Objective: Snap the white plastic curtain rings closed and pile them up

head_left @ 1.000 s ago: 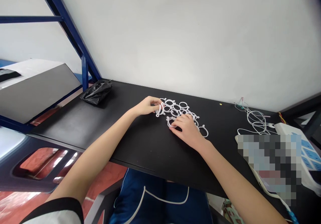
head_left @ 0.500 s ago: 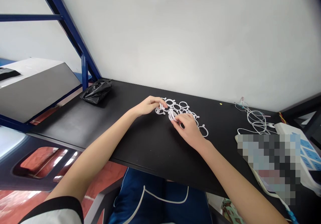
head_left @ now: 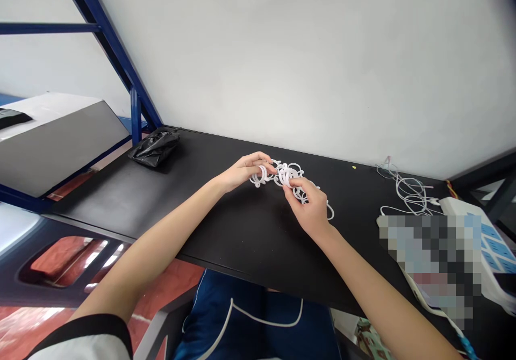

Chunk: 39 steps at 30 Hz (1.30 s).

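Several white curtain rings with small eyelets lie in a loose pile (head_left: 298,167) on the black tabletop. My left hand (head_left: 245,171) is at the pile's left side, its fingers closed on a few white rings (head_left: 258,180) that hang by the fingertips. To its right, my right hand (head_left: 310,204) pinches a small bunch of white rings (head_left: 285,176) between thumb and fingers, just in front of the pile. Part of the pile is hidden behind the right hand, with one ring (head_left: 330,212) showing past its right side.
A crumpled black plastic bag (head_left: 155,148) lies at the table's far left. To the right are a coiled white cable (head_left: 411,191), a blurred-out device (head_left: 431,268) and a white box with blue patches (head_left: 484,236). The wall (head_left: 306,70) rises behind the black table (head_left: 242,242).
My right hand has lifted its bunch of rings slightly away and to the right. My left hand has shifted a little to the right, and its rings now show more clearly.
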Each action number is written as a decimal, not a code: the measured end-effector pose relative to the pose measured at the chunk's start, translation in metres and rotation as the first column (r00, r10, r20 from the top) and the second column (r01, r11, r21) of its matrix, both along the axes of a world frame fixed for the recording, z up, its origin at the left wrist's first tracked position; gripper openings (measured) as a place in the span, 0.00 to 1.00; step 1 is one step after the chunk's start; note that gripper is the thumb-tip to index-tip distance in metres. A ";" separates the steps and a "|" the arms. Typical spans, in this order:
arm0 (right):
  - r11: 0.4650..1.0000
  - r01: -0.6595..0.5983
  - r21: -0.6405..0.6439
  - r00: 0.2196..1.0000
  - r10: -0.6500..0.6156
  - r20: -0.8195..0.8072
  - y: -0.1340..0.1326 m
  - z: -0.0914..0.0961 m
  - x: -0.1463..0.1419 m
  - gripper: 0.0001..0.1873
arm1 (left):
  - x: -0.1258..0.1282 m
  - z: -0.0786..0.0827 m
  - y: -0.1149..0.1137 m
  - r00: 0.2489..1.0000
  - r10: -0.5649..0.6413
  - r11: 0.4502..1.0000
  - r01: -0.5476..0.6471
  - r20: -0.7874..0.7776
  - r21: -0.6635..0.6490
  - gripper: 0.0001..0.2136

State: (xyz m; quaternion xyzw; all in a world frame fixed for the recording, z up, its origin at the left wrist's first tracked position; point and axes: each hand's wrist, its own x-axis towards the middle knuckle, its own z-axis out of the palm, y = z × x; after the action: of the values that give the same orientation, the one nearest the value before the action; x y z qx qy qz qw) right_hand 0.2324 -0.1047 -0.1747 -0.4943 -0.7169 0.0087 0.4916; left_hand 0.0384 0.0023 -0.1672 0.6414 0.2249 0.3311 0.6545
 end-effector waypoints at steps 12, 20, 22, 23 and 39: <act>0.996 -0.071 0.054 0.997 0.069 0.037 0.003 -0.011 -0.002 0.07 | 0.002 -0.009 0.001 0.995 0.046 0.998 -0.049 0.084 0.036 0.06; 0.992 -0.073 0.103 0.996 0.068 0.051 0.004 -0.014 -0.001 0.05 | 0.006 -0.013 0.000 0.997 0.025 1.000 -0.024 0.076 -0.015 0.16; 0.990 -0.080 0.119 0.996 0.075 0.053 0.004 -0.015 -0.001 0.06 | 0.006 -0.012 -0.001 0.997 0.024 1.000 -0.023 0.067 -0.016 0.15; 0.988 -0.089 0.129 0.995 0.083 0.054 0.004 -0.015 -0.001 0.06 | 0.006 -0.012 -0.001 0.998 0.021 1.000 -0.020 0.060 -0.017 0.15; 0.938 -0.216 0.271 0.972 0.181 0.149 0.004 -0.014 -0.003 0.08 | 0.006 0.002 -0.012 0.990 -0.140 0.990 0.139 -0.010 -0.038 0.15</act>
State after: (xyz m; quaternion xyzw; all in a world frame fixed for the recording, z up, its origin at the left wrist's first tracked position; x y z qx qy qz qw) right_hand 0.2292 -0.1003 -0.1887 -0.3430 -0.7855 -0.0753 0.5095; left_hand 0.0442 -0.0100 -0.1651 0.6456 0.1897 0.2761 0.6863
